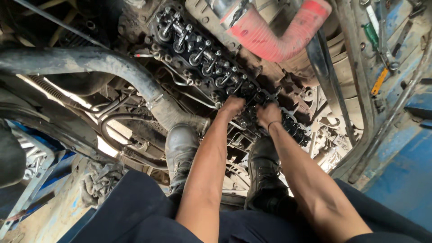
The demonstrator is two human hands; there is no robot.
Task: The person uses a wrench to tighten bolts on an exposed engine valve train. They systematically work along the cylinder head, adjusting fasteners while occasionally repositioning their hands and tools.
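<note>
— Nearest the camera?
— Black boots (pixel 263 173) are standing on the engine.
— Hands?
— Left hand (pixel 232 107) and right hand (pixel 268 114) are gripping, fingers clenched, the rocker assembly (pixel 211 58) running diagonally beyond.
— Farther?
— Red hose (pixel 279 38) is curving overhead.

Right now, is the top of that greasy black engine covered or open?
Open: the greasy black engine shows its row of bare rocker arms, no cover over them. Both hands press there.
</note>
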